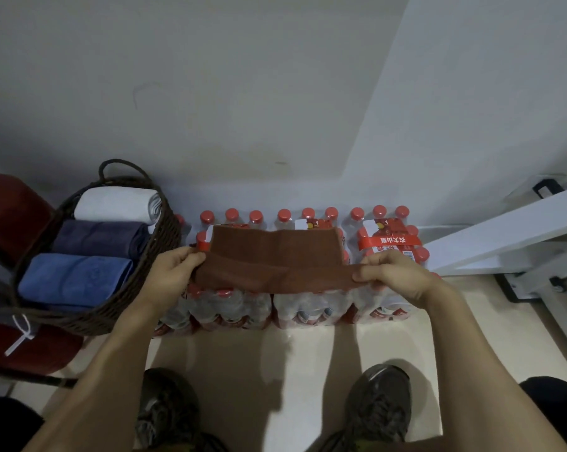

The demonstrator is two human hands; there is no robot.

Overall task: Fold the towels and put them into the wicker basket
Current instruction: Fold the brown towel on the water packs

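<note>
Three folded towels fill the dark wicker basket (93,308) at nine o'clock; left hand (168,272) and right hand (393,272) pinch the half-folded brown terry towel (275,256), not yet basketed.

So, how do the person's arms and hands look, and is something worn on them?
Both arms are bare up to the frame's bottom edge; no sleeves show. The left hand and the right hand are bare too, without gloves. I see no watch, ring or bracelet, and no markings. The forearms are long, narrowing toward the wrists.

Brown towel (275,256); basket (119,301): white, grey-blue, blue towels.
</note>
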